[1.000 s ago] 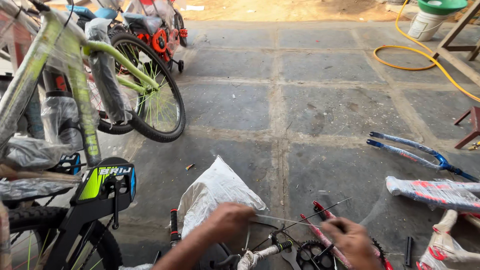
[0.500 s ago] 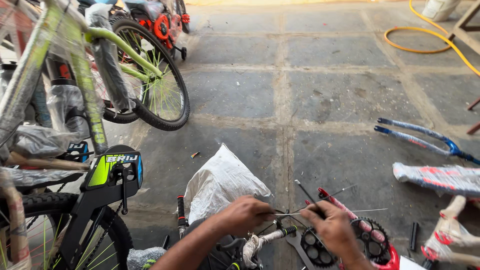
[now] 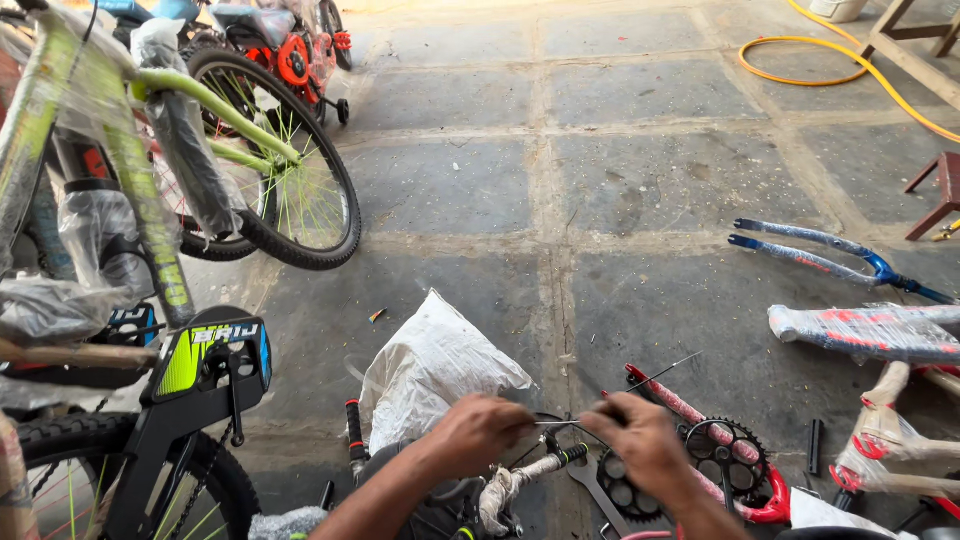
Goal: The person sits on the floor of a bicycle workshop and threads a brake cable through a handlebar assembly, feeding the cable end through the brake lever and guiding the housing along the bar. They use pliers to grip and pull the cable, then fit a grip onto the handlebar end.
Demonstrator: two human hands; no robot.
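Thin metal cable, held taut between two hands at the bottom centre of the head-camera view, is the thing being worked. The left hand pinches one end with fingers pressed together; the right hand grips the other end, fingers curled closed around it. Just below them lie a wrapped handlebar and a red crank with a black chainring, loose on the stone floor. A white sack sits just left of the hands. A blue fork and wrapped frame tubes lie at the right; a green bicycle stands upper left. Judging by the scattered parts, assembly looks early, with most pieces unjoined.
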